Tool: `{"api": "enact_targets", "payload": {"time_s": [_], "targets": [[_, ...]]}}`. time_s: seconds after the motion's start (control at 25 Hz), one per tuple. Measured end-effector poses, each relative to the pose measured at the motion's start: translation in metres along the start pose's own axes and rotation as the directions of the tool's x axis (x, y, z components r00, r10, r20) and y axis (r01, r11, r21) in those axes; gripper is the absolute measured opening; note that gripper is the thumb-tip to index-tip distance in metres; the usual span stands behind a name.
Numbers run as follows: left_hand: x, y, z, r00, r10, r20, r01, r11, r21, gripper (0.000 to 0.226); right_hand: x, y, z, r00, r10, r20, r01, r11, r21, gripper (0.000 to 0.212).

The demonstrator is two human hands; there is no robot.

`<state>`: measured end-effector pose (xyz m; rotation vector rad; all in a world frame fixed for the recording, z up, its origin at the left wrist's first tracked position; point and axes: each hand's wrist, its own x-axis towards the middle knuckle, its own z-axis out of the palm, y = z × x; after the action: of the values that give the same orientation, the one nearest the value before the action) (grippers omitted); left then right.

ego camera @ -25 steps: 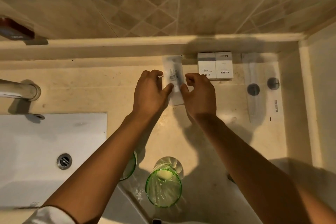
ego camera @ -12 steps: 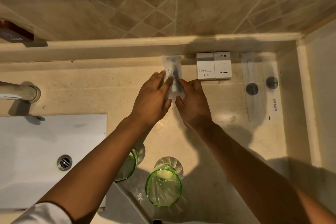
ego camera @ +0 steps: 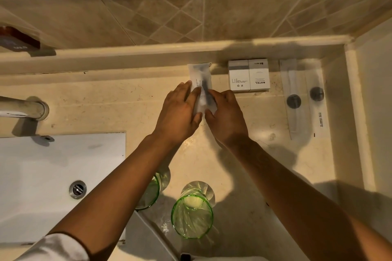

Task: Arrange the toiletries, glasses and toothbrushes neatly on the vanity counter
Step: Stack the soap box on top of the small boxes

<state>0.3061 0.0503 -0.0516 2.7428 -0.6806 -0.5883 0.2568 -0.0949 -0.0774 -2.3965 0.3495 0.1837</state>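
A white plastic sachet (ego camera: 201,76) with a dark item inside lies on the beige counter (ego camera: 127,99) against the back ledge. My left hand (ego camera: 180,110) lies flat on its left side, fingers straight. My right hand (ego camera: 224,112) touches its right side with fingers mostly extended. Two white hotel boxes (ego camera: 248,75) stand side by side to the right of the sachet. Further right lie two clear wrapped toothbrush packets (ego camera: 293,99) (ego camera: 317,99). Two green glasses (ego camera: 192,212) (ego camera: 151,190) stand near the front edge, the left one partly behind my left forearm.
A white sink basin (ego camera: 42,176) with a drain (ego camera: 77,189) fills the lower left, a tap (ego camera: 23,108) above it. A tiled backsplash and ledge (ego camera: 148,48) run along the back. A side wall (ego camera: 373,112) bounds the counter on the right.
Both hands went from pinching the sachet's lower end with curled fingers to lying flatter on it. The sachet sits straighter against the ledge.
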Motion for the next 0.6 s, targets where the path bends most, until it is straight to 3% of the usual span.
{"api": "enact_targets", "payload": {"time_s": [0.12, 0.32, 0.48, 0.6], "targets": [[-0.009, 0.011, -0.011, 0.999, -0.003, -0.04, 0.0, 0.997, -0.08, 0.067, -0.013, 0.007, -0.005, 0.999, 0.017, -0.037, -0.016, 1.0, 0.014, 0.049], [-0.041, 0.052, -0.015, 0.988, 0.093, -0.12, -0.113, 0.977, -0.179, 0.042, -0.058, 0.036, -0.048, 0.977, 0.078, -0.198, -0.051, 0.989, 0.137, 0.03], [-0.064, 0.104, -0.001, 0.983, 0.178, 0.038, -0.16, 0.946, -0.283, 0.031, -0.119, 0.078, -0.097, 0.909, 0.208, -0.362, -0.153, 0.973, 0.175, 0.023], [-0.074, 0.149, 0.013, 0.957, 0.176, 0.231, -0.098, 0.944, -0.315, 0.031, -0.17, 0.116, -0.121, 0.863, 0.36, -0.355, -0.294, 0.929, 0.226, 0.025]]}}
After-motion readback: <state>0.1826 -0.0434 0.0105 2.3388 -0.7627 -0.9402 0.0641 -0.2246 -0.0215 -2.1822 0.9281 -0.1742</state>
